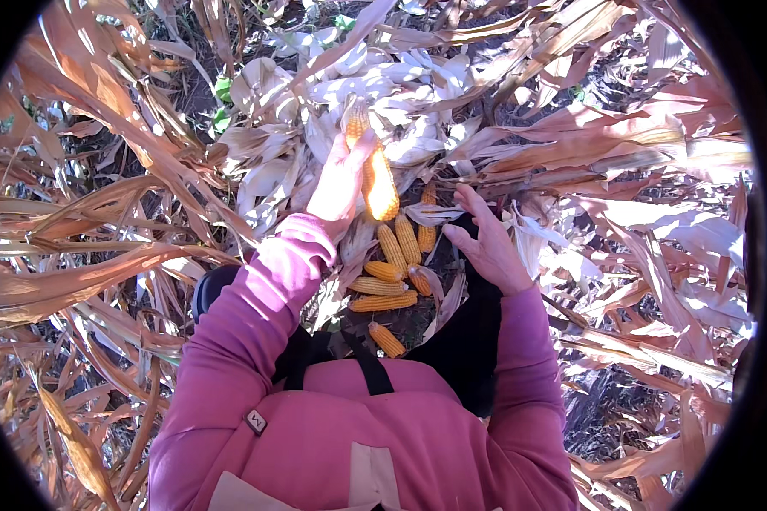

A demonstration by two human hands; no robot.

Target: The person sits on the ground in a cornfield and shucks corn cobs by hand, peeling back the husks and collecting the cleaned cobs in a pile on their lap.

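My left hand (342,182) grips a husked ear of yellow corn (381,185), its thick end towards me and its tip pointing away. Sunlight falls brightly on the hand and the kernels. To the right, my right hand (486,246) is raised with thumb and fingers apart, holding nothing. Below and between the hands, several bare corn ears (393,249) lie on the ground in a loose pile. A single ear (387,338) rests closer to my body, apart from the others.
Pale stripped husks (383,83) are heaped beyond my left hand. Dry corn stalks and leaves (102,128) crowd the left side, and more dry leaves (613,140) spread over the right. My dark-clad leg (473,338) borders the pile on the right.
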